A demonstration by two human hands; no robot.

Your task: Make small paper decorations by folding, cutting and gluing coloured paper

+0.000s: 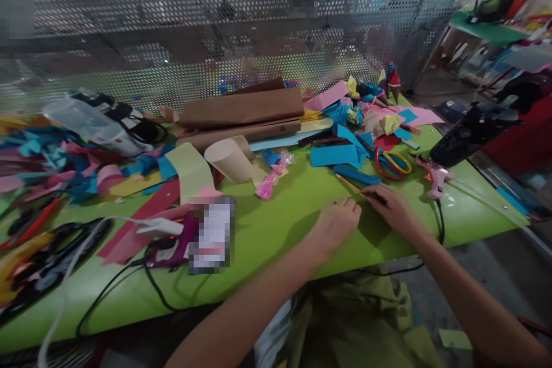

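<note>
My left hand (338, 221) rests low over the green table with its fingers curled together; whatever may lie under them is hidden. Beside it on the right, my right hand (390, 206) has its fingers pinched at the near end of a thin tan stick (347, 183), which looks like a pencil. Just beyond the stick lies a folded blue paper strip (357, 175). Scissors with red and yellow handles (393, 163) lie past my right hand. A pink glue gun (437, 181) with a black cord is to the right.
Brown paper rolls (241, 109), a cream paper roll (228, 158) and coloured scraps (56, 155) cover the back and left. A blurred phone-like slab (212, 236) lies left of my hands. A perforated metal screen (194, 34) stands behind the green table (267, 230). A black bottle-like object (466, 132) is at right.
</note>
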